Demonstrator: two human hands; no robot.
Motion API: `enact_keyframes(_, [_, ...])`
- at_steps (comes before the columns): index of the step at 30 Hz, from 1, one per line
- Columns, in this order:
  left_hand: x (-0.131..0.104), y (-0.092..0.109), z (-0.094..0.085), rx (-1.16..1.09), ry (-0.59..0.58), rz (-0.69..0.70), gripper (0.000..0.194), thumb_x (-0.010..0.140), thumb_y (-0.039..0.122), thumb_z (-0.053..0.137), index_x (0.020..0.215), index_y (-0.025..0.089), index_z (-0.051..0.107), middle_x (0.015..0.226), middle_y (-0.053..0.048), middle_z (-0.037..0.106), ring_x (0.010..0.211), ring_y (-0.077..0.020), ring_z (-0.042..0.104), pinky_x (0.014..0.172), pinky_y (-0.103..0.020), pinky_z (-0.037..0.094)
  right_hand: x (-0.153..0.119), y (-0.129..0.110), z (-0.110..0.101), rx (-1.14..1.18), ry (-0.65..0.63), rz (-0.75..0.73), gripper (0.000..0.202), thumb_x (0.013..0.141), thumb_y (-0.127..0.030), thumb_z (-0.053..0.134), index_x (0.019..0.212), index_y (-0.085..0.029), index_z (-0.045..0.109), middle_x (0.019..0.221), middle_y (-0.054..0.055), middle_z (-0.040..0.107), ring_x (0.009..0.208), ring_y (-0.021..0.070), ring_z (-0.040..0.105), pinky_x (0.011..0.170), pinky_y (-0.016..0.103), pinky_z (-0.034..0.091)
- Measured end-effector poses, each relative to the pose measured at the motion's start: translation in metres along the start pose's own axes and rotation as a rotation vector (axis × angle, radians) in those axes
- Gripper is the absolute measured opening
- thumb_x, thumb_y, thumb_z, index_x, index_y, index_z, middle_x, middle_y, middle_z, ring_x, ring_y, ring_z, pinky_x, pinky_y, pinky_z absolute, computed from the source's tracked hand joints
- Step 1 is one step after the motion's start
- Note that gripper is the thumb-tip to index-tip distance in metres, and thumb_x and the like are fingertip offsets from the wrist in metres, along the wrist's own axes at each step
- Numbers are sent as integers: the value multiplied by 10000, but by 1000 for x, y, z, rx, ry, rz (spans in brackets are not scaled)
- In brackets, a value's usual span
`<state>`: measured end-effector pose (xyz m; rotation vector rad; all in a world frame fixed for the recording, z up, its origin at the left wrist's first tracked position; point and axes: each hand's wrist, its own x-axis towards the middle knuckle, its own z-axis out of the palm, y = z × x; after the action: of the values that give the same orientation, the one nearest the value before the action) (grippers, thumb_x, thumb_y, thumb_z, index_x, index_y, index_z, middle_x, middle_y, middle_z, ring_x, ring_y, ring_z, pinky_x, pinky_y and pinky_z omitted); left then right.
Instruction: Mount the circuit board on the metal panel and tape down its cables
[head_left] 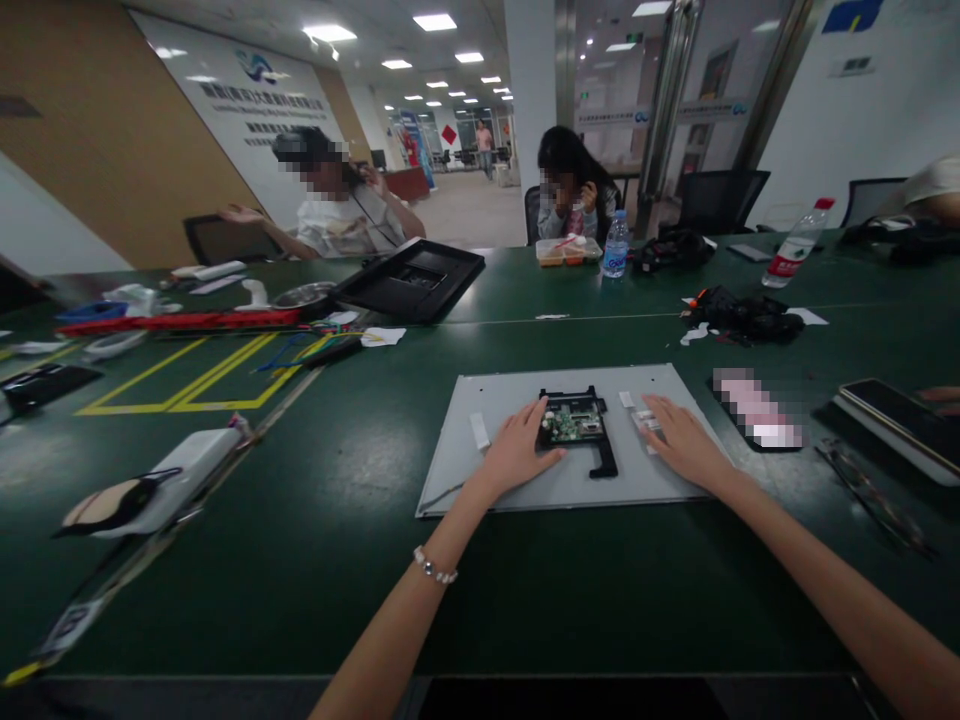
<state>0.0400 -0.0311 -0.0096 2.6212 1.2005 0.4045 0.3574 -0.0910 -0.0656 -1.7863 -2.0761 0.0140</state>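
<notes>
A flat grey panel [525,490] lies on the green table. On its middle sits a black frame [602,460] around a green circuit board [574,424]. My left hand [523,447] is at the left side of the frame, fingers spread, fingertips by the board's left edge. To the right of the frame, my right hand [684,442] rests over the panel's right part with its fingers apart, beside a small whitish piece [643,420] partly under the fingertips. A white strip [478,431] lies on the panel left of my left hand.
A pink-covered phone [757,410], glasses [874,495] and a dark case [900,425] lie right. A white power strip [180,480] is left. Behind are a black monitor shell [412,280], bottles [616,245] and two seated people [345,220].
</notes>
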Motion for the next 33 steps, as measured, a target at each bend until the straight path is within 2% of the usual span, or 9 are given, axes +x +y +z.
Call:
enact_keyframes(4, [3, -3, 3, 60, 9, 0, 794, 864, 559, 494, 1486, 139, 234, 1491, -163, 352, 1358, -307, 350, 1107, -456, 293, 1, 3, -1, -18, -30, -18, 561, 954, -417, 333, 1470, -198, 306, 1485, 135, 404, 1380, 304, 335, 1091, 520, 312])
enact_keyframes(8, [1, 3, 6, 92, 8, -28, 763, 866, 570, 477, 1468, 145, 281, 1490, -164, 350, 1338, -324, 373, 1097, -459, 299, 0, 6, -3, -19, -52, -26, 557, 954, -420, 331, 1468, -206, 316, 1495, 122, 390, 1389, 299, 317, 1101, 517, 299])
enact_keyframes(13, [1, 10, 7, 93, -25, -55, 805, 858, 608, 456, 1477, 134, 256, 1495, -170, 333, 1330, -337, 376, 1081, -468, 323, -4, 10, -4, -9, -71, -28, 574, 954, -427, 329, 1479, -199, 293, 1501, 120, 381, 1402, 288, 292, 1110, 515, 286])
enact_keyframes(17, [8, 6, 2, 60, -71, -49, 866, 824, 585, 516, 1497, 142, 198, 1481, -173, 352, 1311, -343, 399, 1070, -469, 340, -4, 11, -8, 7, -57, -30, 576, 944, -417, 355, 1479, -210, 301, 1488, 116, 402, 1393, 295, 311, 1102, 522, 306])
enact_keyframes(23, [14, 1, 2, -6, -105, -58, 896, 814, 582, 541, 1511, 178, 148, 1556, -165, 188, 1390, -345, 281, 1109, -477, 287, 14, 13, -20, 86, -53, -87, 614, 908, -385, 453, 1478, -214, 303, 1493, 111, 393, 1349, 280, 393, 1097, 477, 349])
enact_keyframes(25, [14, 2, 6, -3, -88, -59, 839, 836, 569, 521, 1498, 172, 192, 1557, -165, 189, 1403, -335, 259, 1123, -480, 263, 25, 14, -23, 99, -64, -133, 562, 900, -352, 478, 1441, -240, 377, 1480, 92, 418, 1335, 272, 413, 1095, 474, 354])
enact_keyframes(29, [14, 3, 14, 28, -68, -45, 759, 854, 554, 506, 1466, 171, 272, 1536, -165, 255, 1413, -322, 242, 1132, -507, 235, 47, 14, -21, 65, -64, -215, 386, 905, -288, 488, 1276, -239, 582, 1348, 87, 567, 1240, 264, 519, 1053, 471, 403])
enact_keyframes(33, [15, 4, 16, 54, -62, -42, 753, 861, 560, 496, 1461, 159, 281, 1537, -173, 249, 1422, -318, 220, 1135, -509, 226, 59, 9, -14, 53, -62, -227, 292, 918, -264, 478, 1124, -221, 681, 1170, 87, 680, 1091, 254, 620, 973, 453, 471])
